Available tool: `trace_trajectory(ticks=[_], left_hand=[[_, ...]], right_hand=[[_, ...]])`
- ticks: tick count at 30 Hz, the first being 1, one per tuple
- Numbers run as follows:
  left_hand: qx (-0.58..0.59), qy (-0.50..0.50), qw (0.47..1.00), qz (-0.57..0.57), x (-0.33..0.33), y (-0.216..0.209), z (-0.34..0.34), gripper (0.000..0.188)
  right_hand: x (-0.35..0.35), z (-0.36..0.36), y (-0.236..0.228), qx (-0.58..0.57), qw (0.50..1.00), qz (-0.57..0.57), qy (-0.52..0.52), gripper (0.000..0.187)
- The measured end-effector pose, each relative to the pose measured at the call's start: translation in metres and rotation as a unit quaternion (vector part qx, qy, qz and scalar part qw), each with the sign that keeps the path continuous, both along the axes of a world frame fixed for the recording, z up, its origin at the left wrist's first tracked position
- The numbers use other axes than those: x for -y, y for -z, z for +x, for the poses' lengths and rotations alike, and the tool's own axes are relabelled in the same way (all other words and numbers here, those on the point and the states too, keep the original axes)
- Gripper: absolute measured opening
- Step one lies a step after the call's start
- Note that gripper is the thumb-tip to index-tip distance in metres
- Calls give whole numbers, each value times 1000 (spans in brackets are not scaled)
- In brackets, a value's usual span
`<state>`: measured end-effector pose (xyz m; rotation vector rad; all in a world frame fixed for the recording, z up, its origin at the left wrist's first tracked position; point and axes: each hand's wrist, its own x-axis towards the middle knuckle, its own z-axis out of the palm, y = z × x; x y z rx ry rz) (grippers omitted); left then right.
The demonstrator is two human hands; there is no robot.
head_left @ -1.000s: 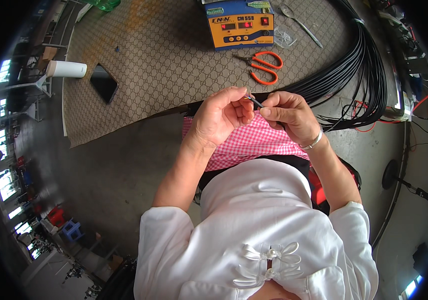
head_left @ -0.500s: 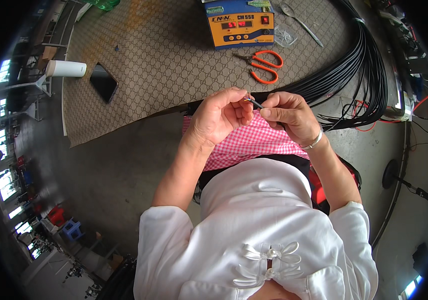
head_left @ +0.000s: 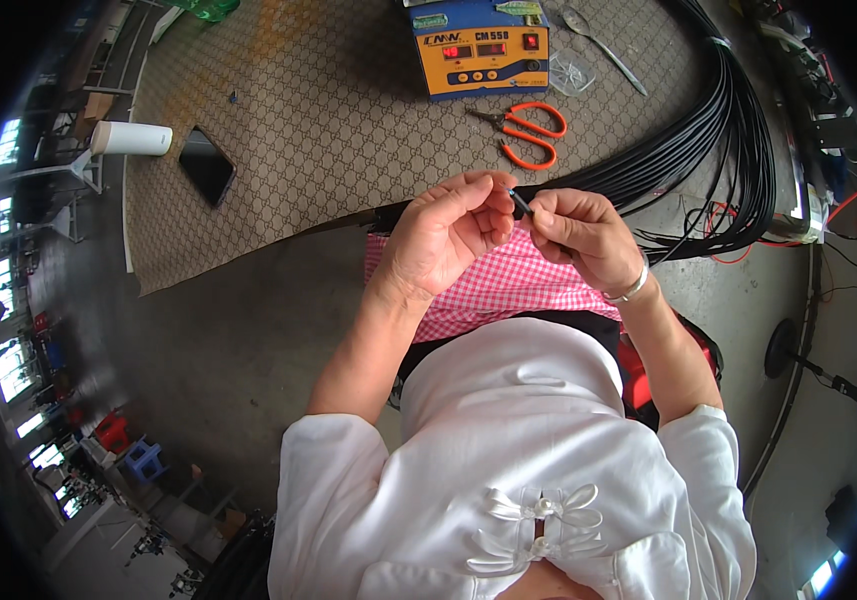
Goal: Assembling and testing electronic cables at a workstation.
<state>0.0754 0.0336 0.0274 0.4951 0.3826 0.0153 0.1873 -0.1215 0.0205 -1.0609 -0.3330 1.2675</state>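
Just past my lap, both hands meet at the stripped end of a thin black cable (head_left: pixel 520 204). My right hand (head_left: pixel 588 235) pinches the cable between thumb and forefinger, with its other fingers curled under. At the cable's tip, my left hand (head_left: pixel 453 222) is closed, thumb and forefinger pressed together on the fine inner wires, which are mostly hidden by the fingertips. A thick bundle of black cables (head_left: pixel 688 150) lies across the table's right side, its loose ends drooping beyond my right hand.
On the patterned table cover (head_left: pixel 328 130) lie orange-handled scissors (head_left: pixel 533 135), a blue and orange control box (head_left: pixel 486 62) with red digits, a dark phone (head_left: pixel 207 166), a metal spoon-like tool (head_left: pixel 608 52) and a clear plastic piece (head_left: pixel 570 72). A white cup (head_left: pixel 133 138) sits at the left edge.
Coloured wire ends that showed between my fingertips are now mostly covered by my left thumb and forefinger. Both hands have shifted slightly right, and the cable end tilts more steeply.
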Motion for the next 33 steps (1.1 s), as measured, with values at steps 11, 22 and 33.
trace_trajectory(ticks=[11,22,33], left_hand=[[62,-28,998,-18,9,7,2,18],[60,-33,997,-33,15,11,8,18],[61,-7,998,-32,10,13,10,24]], right_hand=[[1,3,2,-120,991,54,-12,19],[0,3,4,-133,989,66,-2,16],[1,7,6,-148,985,89,-24,17]])
